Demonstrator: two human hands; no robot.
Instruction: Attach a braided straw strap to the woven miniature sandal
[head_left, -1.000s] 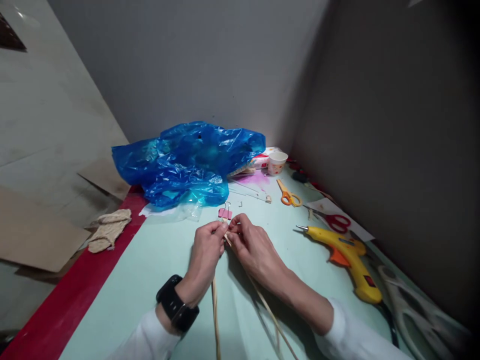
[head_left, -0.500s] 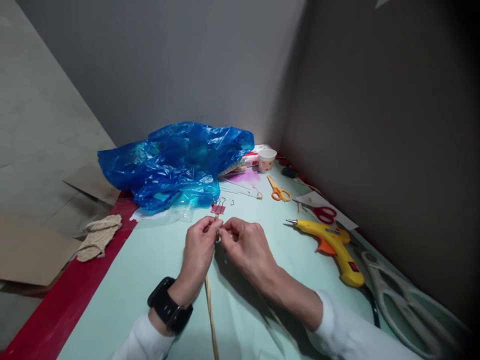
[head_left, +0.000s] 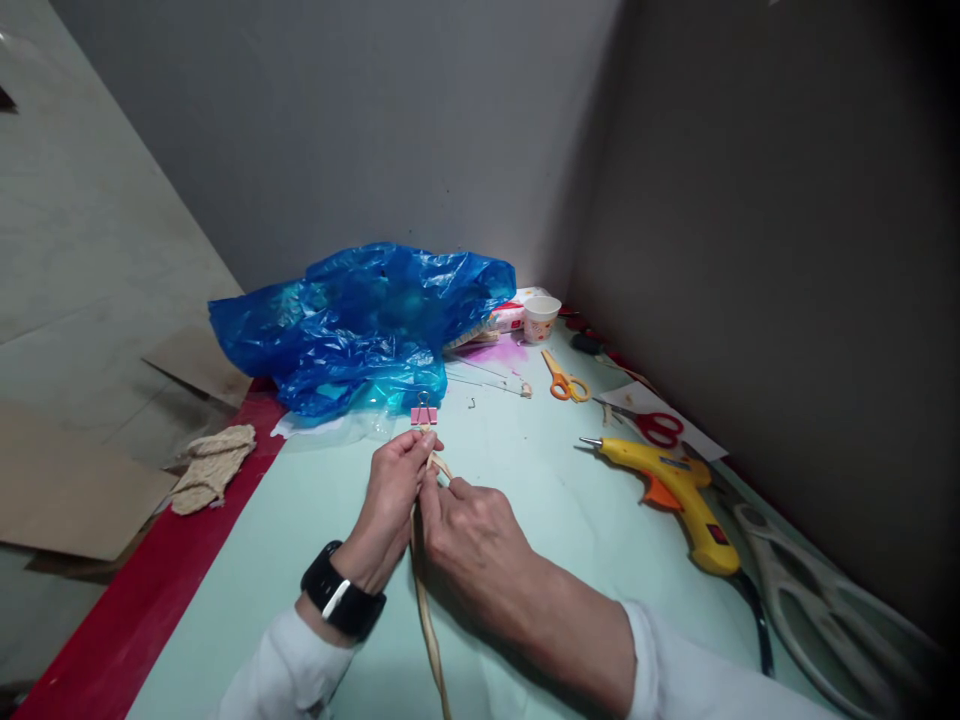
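Note:
Several pale straw-coloured strands (head_left: 429, 630) run up the table to a pink binder clip (head_left: 424, 415), which grips their far end. My left hand (head_left: 394, 485) pinches the strands just below the clip, thumb against fingers. Close on its right, my right hand (head_left: 469, 530) is closed, with a strand looping out between its fingers and the left fingertips. The right fingertips are partly hidden behind the hand. A long strand hangs down from between both hands towards the near edge.
A blue plastic bag (head_left: 360, 320) lies crumpled at the back, near a paper cup (head_left: 541, 320). On the right are orange scissors (head_left: 564, 380), red-handled scissors (head_left: 656, 428), a yellow glue gun (head_left: 675, 490) and large grey shears (head_left: 817, 600). A braided straw piece (head_left: 214, 468) rests on the left red edge.
My right hand has moved down and towards me, away from the clip, drawing a strand into a loop. The left hand keeps its pinch. The whole view has shifted slightly.

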